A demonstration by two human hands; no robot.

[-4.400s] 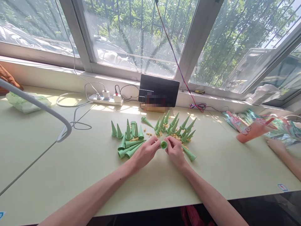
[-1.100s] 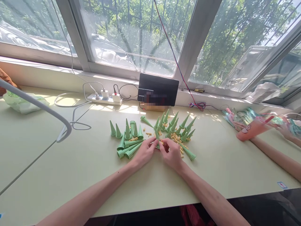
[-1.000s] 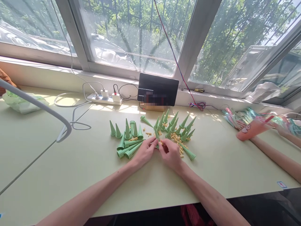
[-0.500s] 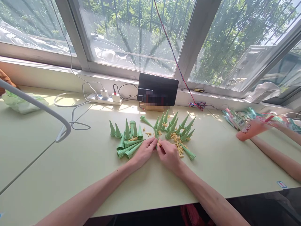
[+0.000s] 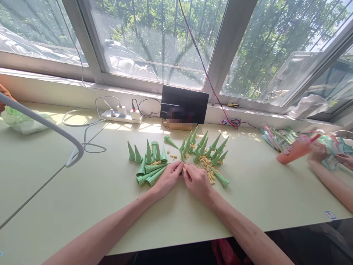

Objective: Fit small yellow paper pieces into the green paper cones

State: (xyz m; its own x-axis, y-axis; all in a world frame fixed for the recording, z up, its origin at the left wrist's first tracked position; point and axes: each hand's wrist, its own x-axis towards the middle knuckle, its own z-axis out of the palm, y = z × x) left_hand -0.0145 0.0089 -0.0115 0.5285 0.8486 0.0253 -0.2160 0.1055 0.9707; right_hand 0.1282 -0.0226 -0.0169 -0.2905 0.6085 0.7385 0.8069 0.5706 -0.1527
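My left hand (image 5: 171, 174) is closed around a green watering spike (image 5: 182, 157), whose pointed tip rises above the fingers. My right hand (image 5: 197, 178) meets it, thumb and fingers pinched on a small yellow plastic valve (image 5: 185, 166) at the spike's side; the fingers cover most of it. To the left, green spikes (image 5: 131, 151) stand upright while others (image 5: 154, 176) lie on their sides by my left wrist. Several more upright spikes (image 5: 202, 148) stand beyond my right hand. Loose yellow valves (image 5: 210, 173) lie heaped beside that hand, next to a lying spike (image 5: 220, 178).
A dark tablet (image 5: 184, 105) leans at the back by the window. Left of it sit a power strip (image 5: 121, 117) and cables. A grey tube (image 5: 55, 127) arches in at left. On the right are a pink drink cup (image 5: 293, 151), plastic packets (image 5: 278, 138) and another person's arms (image 5: 328, 176).
My hands stay together at the same place, and the yellow valve at my right fingertips is now more hidden. At right, the other person's arms have shifted and now both hands show near the packets.
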